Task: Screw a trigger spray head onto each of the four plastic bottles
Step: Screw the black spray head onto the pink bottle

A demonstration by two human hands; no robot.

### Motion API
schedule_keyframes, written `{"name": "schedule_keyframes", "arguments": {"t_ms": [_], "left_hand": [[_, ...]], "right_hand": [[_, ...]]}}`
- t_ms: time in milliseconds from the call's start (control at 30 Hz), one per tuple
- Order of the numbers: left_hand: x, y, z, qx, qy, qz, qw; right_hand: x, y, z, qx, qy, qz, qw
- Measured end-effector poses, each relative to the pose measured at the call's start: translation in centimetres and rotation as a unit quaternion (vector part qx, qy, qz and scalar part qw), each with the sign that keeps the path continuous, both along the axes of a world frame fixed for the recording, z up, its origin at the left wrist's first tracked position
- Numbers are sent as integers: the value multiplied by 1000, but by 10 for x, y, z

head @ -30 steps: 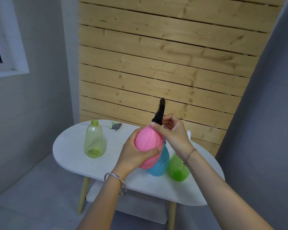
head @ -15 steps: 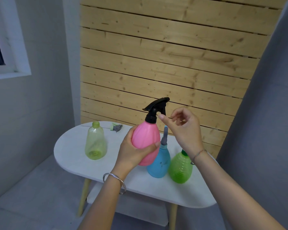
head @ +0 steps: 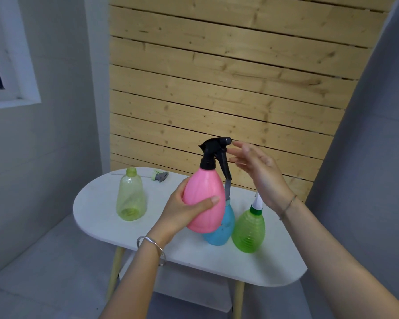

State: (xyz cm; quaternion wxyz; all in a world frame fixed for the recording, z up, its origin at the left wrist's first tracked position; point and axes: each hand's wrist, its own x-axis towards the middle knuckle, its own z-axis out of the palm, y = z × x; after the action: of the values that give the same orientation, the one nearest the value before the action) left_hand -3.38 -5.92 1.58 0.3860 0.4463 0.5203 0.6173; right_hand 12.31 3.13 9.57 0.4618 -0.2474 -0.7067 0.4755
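Observation:
My left hand grips the pink bottle upright above the table, with a black trigger spray head on its neck. My right hand hovers just right of the head, fingers straight, holding nothing. Behind the pink bottle stands a blue bottle with a grey spray head, mostly hidden. A green bottle with a white and green head stands to its right. A yellow-green bottle stands open-necked at the left. A loose grey-green spray head lies behind it.
The bottles stand on a small white oval table with wooden legs and a lower shelf. A wooden slat wall rises close behind it. Grey walls close in on both sides, and a window sits at the far left.
My right hand let go of the black spray head and opened beside it. The pink bottle went from tilted to upright, its head now turned sideways.

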Motion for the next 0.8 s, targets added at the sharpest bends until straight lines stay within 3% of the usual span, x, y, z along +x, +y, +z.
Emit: {"name": "schedule_keyframes", "arguments": {"t_ms": [100,167,333,800], "left_hand": [[1,-1,-1,-22,-26,-91,995],[2,-3,-1,-29,-42,-138,989],[-1,-6,2,-48,-26,-192,980],[2,-5,9,17,9,-97,995]], "right_hand": [[1,4,-5,-44,-86,129,987],[-2,2,-7,-79,-95,197,973],[-9,-2,-7,-131,-91,238,958],[-17,-10,-5,-107,-25,150,983]]}}
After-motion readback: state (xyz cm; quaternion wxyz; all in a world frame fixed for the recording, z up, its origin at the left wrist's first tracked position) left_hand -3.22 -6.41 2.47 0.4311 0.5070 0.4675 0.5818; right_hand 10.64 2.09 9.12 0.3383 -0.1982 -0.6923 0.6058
